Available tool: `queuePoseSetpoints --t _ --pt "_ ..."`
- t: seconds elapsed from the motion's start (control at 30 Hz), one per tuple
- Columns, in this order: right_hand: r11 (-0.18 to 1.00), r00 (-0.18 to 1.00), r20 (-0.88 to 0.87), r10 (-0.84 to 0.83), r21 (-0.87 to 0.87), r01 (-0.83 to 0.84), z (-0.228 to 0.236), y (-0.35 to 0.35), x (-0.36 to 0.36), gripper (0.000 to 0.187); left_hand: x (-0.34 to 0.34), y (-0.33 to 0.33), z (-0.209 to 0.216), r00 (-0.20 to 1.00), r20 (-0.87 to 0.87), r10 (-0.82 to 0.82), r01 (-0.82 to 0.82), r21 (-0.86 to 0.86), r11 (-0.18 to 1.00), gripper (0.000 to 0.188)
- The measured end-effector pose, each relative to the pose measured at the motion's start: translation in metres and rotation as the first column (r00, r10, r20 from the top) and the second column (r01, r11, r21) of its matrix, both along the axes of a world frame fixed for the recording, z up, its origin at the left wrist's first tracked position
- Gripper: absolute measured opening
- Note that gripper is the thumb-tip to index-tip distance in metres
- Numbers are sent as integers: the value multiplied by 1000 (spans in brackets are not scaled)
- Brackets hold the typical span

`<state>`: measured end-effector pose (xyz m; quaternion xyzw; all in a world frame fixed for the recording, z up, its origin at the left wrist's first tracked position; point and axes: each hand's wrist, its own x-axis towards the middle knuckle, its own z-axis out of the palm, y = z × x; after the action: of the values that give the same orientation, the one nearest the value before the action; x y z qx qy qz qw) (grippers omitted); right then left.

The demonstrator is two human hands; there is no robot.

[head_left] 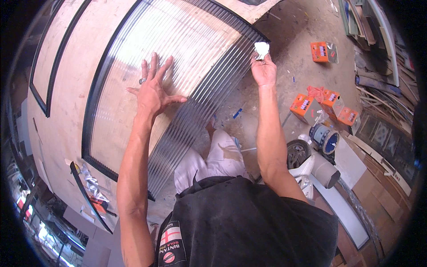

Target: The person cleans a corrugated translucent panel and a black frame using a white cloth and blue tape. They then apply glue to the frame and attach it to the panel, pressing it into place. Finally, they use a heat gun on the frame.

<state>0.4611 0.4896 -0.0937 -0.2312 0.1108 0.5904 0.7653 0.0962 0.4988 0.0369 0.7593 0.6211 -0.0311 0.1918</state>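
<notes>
A ribbed clear glass panel (195, 58) with a black frame lies on a pale wooden table (58, 129), its near right part jutting past the table's edge. Fingers spread, my left hand (153, 91) rests on the ribbed surface. My right hand (263, 71) is at the panel's far right corner, its fingers closed on a crumpled white cloth or paper wad (261, 50). Whether the wad touches the frame I cannot tell.
Black frame strips (58, 58) lie on the table's left. Orange boxes (307, 108) and a blue-rimmed bucket (330, 141) stand on the floor to the right, near a wheel (298, 153). Scrap boards (382, 178) line the right side. A loose black strip (91, 198) lies lower left.
</notes>
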Motion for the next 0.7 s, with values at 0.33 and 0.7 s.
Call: queuePoseSetpoints --t 0.33,0.7 --pt "982 987 101 -126 -127 138 4 -29 18 27 -4 -1 -6 992 126 22 -22 -1 1000 139" --pt "996 996 45 79 -55 -76 25 -34 -53 30 7 2 7 1000 9 18 -17 -30 999 136"
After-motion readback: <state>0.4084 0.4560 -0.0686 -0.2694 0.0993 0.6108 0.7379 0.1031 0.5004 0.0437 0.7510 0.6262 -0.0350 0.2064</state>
